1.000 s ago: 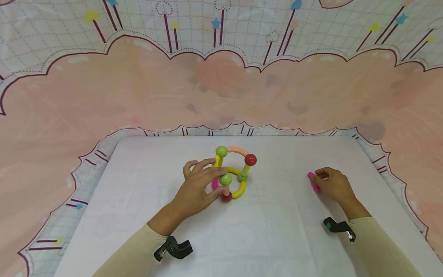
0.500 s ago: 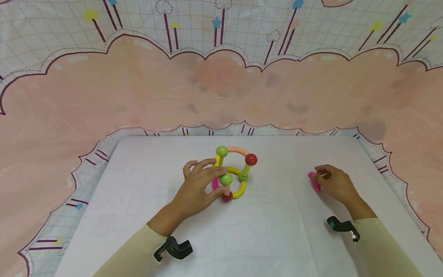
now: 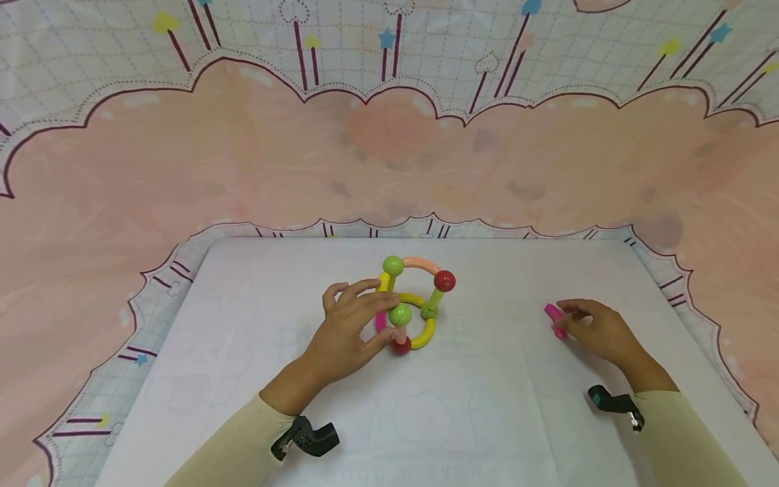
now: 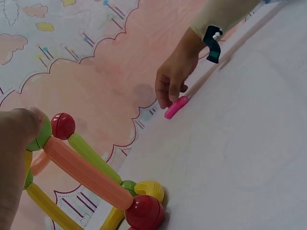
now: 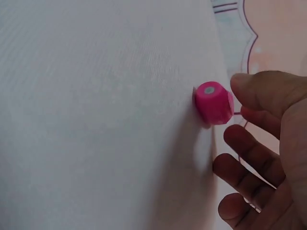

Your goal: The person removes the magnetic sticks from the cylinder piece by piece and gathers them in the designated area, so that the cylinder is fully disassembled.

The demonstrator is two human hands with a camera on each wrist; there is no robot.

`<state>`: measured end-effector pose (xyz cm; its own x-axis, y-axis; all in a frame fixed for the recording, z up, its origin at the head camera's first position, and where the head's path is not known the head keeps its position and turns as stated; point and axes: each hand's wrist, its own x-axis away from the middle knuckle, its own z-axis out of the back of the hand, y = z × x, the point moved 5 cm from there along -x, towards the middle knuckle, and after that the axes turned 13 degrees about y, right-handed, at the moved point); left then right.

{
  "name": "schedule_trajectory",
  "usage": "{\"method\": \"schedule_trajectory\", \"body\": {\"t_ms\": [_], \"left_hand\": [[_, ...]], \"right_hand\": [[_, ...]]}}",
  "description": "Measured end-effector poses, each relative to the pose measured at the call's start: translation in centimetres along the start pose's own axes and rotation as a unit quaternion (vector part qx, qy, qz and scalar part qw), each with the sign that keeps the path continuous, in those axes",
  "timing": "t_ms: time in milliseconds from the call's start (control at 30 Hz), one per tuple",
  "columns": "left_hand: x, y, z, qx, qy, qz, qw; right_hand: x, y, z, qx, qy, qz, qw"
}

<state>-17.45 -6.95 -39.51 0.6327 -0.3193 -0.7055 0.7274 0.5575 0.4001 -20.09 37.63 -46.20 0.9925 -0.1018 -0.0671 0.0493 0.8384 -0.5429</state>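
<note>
My left hand (image 3: 343, 331) holds a small frame of magnetic building rods and balls (image 3: 421, 335) left of the table's middle. The index finger reaches to a green ball (image 3: 399, 314) and the thumb lies beside the peach upright rod (image 4: 86, 167). Red balls, green balls and yellow curved rods form the rest of it; its left side is partly hidden behind the fingers. Over to the right, a pink curved rod (image 5: 212, 103) with a silvery disc in its end lies on the table. My right hand (image 3: 599, 331) hovers right by it, fingers relaxed, with a gap before the thumb tip.
A white sheet covers the table (image 3: 487, 406), its far edge in front of a peach cloth backdrop (image 3: 389, 169) with printed clouds. Each wrist carries a black camera mount, seen at the left wrist (image 3: 304, 436) and the right wrist (image 3: 616, 404).
My right hand has drawn back slightly to the right and its fingers have loosened from the pink rod, which stays in place. The left hand and the frame have not moved.
</note>
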Motion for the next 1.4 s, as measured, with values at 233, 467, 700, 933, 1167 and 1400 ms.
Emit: {"method": "schedule_trajectory", "body": {"t_ms": [233,467,700,933,1167,1400], "left_hand": [[-0.1,-0.2,0.3,0.002,0.021,0.012,0.9997],[0.0,-1.4,0.9,0.008,0.08,0.12,0.9895],[0.3,-2.0,0.6,0.023,0.065,0.28,0.9577],[0.9,-2.4,-0.4,0.106,0.016,0.388,0.9155],[1.4,-2.9,-1.4,0.23,0.01,0.492,0.8397],[1.3,-2.4,-1.7,0.249,0.001,0.51,0.8235]], "right_hand": [[0.1,-0.1,0.1,0.002,0.013,0.015,0.9998],[0.2,-6.1,-0.3,-0.014,0.115,0.111,0.987],[2.7,-15.1,-1.2,-0.088,0.222,0.23,0.9434],[5.2,-21.1,-3.1,-0.143,0.201,0.294,0.9234],[6.4,-24.3,-5.2,-0.194,0.162,0.315,0.9148],[6.9,-26.2,-7.2,-0.192,0.14,0.288,0.9278]]}}
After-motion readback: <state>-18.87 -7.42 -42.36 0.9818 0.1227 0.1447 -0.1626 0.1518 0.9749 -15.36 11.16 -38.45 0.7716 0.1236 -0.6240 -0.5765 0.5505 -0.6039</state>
